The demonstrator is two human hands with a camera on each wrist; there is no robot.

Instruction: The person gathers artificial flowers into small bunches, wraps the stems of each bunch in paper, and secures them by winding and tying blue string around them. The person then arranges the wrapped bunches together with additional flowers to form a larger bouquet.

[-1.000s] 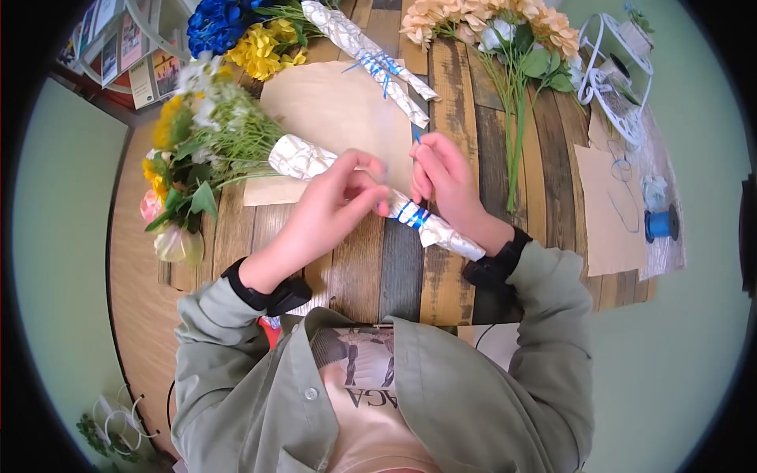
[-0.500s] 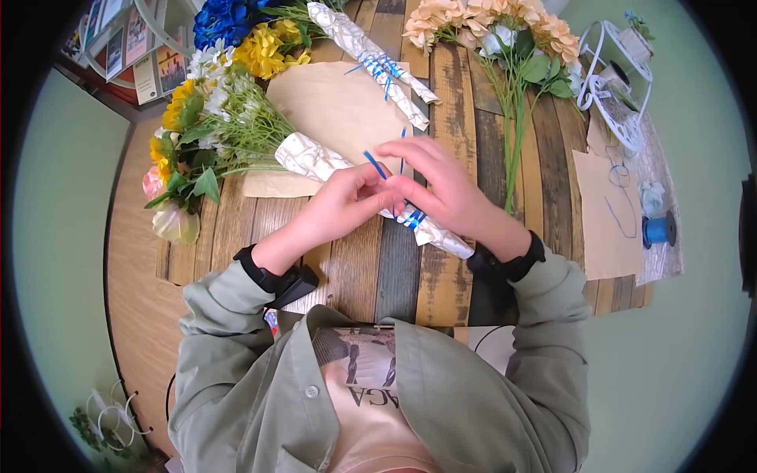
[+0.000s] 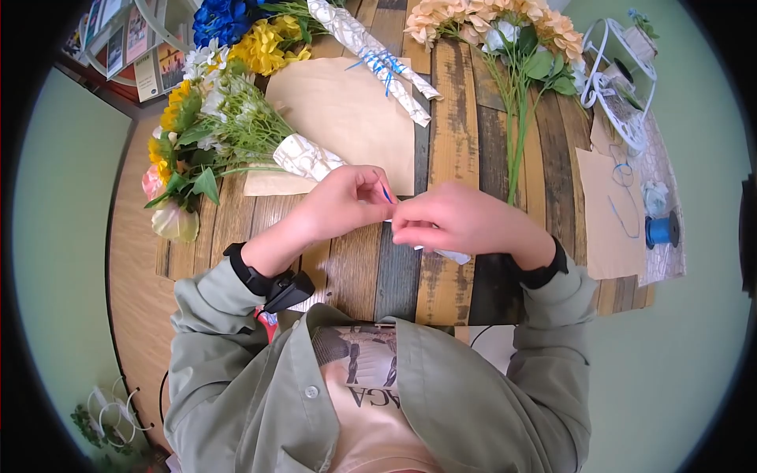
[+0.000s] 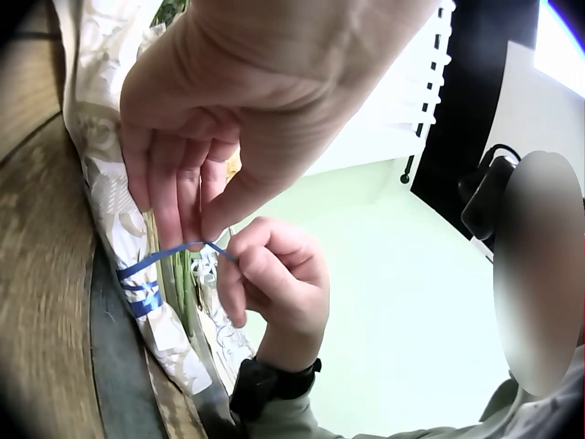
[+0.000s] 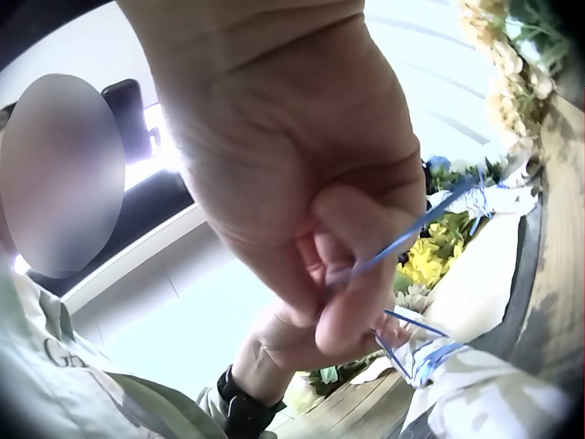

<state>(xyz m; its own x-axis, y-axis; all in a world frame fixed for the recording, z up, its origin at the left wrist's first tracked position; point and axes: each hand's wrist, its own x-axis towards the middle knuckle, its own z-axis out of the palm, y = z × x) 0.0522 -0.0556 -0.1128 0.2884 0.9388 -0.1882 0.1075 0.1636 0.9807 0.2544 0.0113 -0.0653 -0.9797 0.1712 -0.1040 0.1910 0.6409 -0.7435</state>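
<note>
A bouquet of daisies and sunflowers (image 3: pixel 177 110), wrapped at the stems in white patterned paper (image 3: pixel 298 156), lies diagonally under both hands. Blue ribbon (image 4: pixel 146 303) circles the narrow part of the wrap, and a strand rises from it. My left hand (image 3: pixel 347 203) pinches that ribbon between thumb and fingers, just above the wrap. Close beside it, my right hand (image 3: pixel 469 221) pinches a ribbon strand (image 5: pixel 411 233) with thumb and fingertips. The hands cover most of the tied part in the head view; the right wrist view shows the ribbon loops (image 5: pixel 434 359) around the paper.
Brown paper (image 3: pixel 339 102) lies beyond the bouquet, with another wrapped bouquet (image 3: pixel 355 39) at the back. Peach flowers (image 3: pixel 544 31) rest at the far right. A blue ribbon spool (image 3: pixel 661 231), a paper sheet (image 3: pixel 611 244) and a white metal stand (image 3: pixel 611 102) occupy the right side.
My right hand, first raised with a ribbon end, came over to the left hand and then moved down and right toward my body. The left hand stays near the wrap, pinching ribbon.
</note>
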